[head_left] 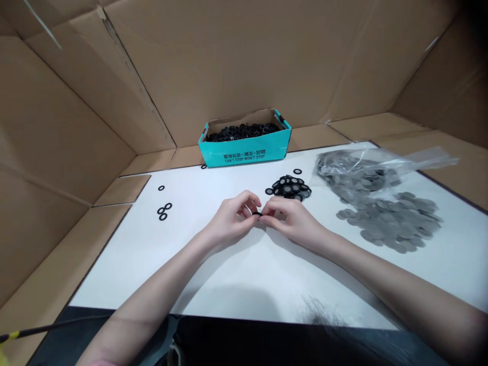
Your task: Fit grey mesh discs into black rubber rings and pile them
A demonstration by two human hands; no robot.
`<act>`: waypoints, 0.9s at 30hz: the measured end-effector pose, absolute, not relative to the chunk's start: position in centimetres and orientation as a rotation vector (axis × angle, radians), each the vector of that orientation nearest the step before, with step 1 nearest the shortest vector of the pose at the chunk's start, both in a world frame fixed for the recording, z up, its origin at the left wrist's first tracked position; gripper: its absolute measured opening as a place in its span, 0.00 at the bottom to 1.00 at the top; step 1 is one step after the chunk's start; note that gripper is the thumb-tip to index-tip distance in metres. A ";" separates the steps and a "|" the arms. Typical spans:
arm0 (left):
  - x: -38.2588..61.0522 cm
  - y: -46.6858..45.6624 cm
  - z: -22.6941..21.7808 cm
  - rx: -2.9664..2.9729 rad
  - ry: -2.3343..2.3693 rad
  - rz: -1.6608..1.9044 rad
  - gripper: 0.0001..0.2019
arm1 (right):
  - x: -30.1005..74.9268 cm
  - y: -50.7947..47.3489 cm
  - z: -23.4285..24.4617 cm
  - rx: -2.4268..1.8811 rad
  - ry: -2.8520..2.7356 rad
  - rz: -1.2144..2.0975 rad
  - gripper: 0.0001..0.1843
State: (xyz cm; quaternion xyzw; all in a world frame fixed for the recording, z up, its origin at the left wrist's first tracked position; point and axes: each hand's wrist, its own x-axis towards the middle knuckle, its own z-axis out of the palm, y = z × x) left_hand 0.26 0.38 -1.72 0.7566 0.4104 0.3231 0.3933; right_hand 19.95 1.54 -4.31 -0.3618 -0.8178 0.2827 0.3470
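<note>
Between the fingertips: 1 small black ring [256,214] was pinched from both sides, just above the white table [236,274].
Left hand [229,221]: fingers curled narrow, closed on the ring.
Right hand [292,218]: closed on it likewise.
Just beyond the right hand: a heap of rings [290,187] lay; farther right, grey discs [396,223].
Handling: a light, level grip on the rim probably served best.

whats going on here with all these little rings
A person's left hand and right hand meet over the white table, both pinching one small black ring. Just behind the right hand lies a pile of rings with grey centres. On the right, grey discs spill from a clear plastic bag. A teal box full of black rings stands at the back, and a few loose rings lie to the left.
</note>
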 end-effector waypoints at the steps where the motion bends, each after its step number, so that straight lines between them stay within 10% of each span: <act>1: 0.3 0.4 -1.7 1.938 1.031 0.826 0.07 | 19.9 1.5 -4.3 -0.935 -2.113 0.746 0.11; 27: 0.5 0.2 -1.7 2.126 1.006 0.791 0.09 | 20.1 1.5 -3.9 -0.927 -2.128 0.680 0.06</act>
